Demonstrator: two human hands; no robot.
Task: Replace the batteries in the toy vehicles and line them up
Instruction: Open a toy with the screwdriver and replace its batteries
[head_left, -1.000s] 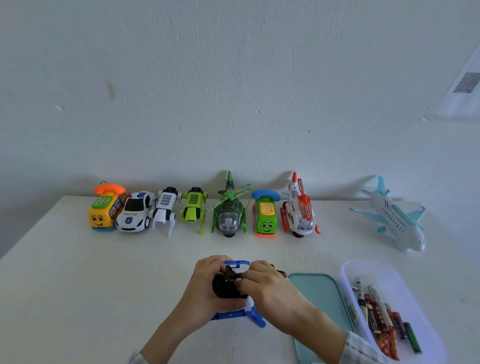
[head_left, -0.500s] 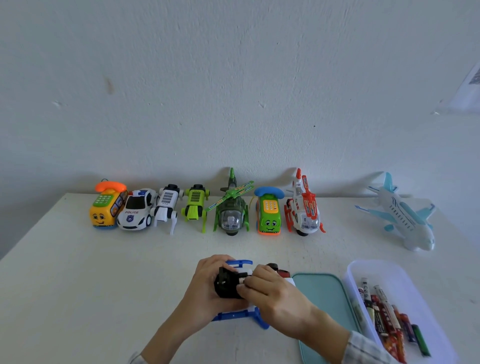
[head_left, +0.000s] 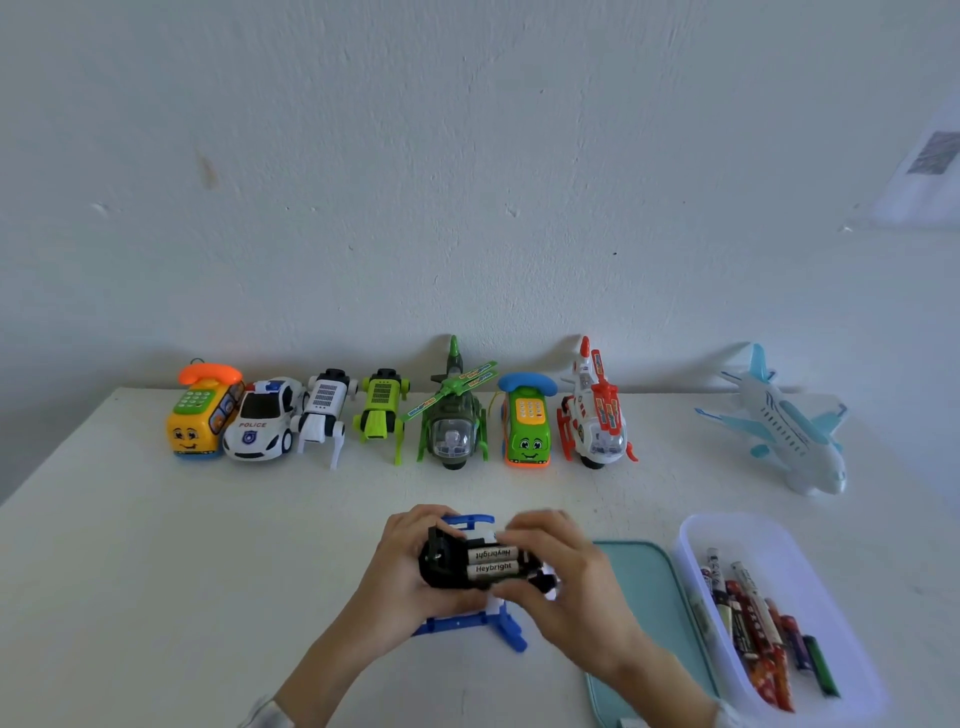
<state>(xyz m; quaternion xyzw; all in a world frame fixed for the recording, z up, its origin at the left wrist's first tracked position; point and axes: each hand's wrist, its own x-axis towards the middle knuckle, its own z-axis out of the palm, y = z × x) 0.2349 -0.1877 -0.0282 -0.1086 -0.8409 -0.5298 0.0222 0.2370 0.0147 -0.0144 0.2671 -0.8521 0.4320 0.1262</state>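
toy helicopter (head_left: 470, 569) between hands (head_left: 563, 582), gripped

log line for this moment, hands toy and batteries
left hand: holds toy | right hand: on toy | batteries: two seated, showing | row: seven toys at wall

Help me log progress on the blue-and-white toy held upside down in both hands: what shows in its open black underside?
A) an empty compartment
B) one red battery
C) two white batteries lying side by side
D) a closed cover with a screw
C: in the blue-and-white toy, two white batteries printed "Heybright" lie side by side between the left hand and right hand.
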